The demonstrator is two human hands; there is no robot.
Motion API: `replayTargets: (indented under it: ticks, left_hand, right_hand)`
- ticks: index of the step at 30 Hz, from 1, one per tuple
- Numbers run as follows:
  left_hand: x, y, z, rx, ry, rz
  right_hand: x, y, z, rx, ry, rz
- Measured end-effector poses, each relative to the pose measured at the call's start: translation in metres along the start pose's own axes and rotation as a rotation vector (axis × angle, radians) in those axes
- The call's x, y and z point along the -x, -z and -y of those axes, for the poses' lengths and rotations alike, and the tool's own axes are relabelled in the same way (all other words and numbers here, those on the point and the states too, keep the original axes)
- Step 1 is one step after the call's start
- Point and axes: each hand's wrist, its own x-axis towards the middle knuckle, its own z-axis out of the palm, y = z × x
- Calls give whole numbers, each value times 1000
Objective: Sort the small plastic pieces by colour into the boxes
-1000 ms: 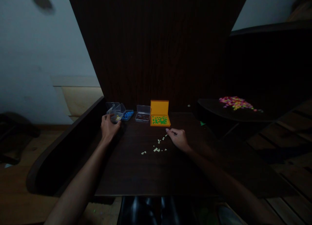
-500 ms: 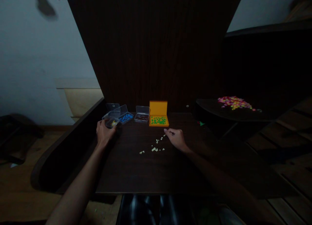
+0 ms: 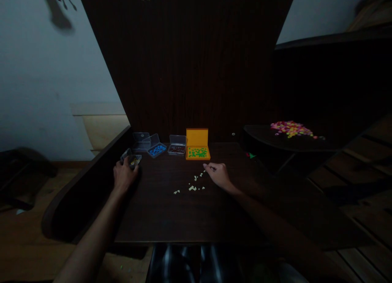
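At the left of the desk, my left hand (image 3: pixel 124 174) is closed on a small clear plastic box (image 3: pixel 136 159) with a few yellow pieces inside. My right hand (image 3: pixel 219 174) hovers low over the desk, thumb and finger pinched together; anything between them is too small to make out. Just left of its fingertips, several small pale pieces (image 3: pixel 192 188) lie scattered on the dark wood. Behind them an orange box (image 3: pixel 197 138) stands with its lid up and green pieces in it.
Open clear boxes stand along the back: one with blue pieces (image 3: pixel 157 150), one with dark brown pieces (image 3: pixel 177 149). A pile of pink and yellow pieces (image 3: pixel 292 129) sits on the right shelf (image 3: pixel 263 135). A raised side panel (image 3: pixel 88 185) borders the desk's left.
My left hand has moved left and toward me with the clear box, away from the other boxes. My right hand keeps nearly the same pinched pose; the whole view has shifted slightly.
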Motion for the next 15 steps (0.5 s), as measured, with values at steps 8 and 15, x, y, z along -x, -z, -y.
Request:
replayTargets:
  ticks: [8,15]
  left_hand:
    - [13,6,5,-119,-109,56]
    - [34,5,-8,50,-274,66]
  right_hand:
    - [-1,0,0,-6,0,32]
    - [-1,0,1,2,4,56]
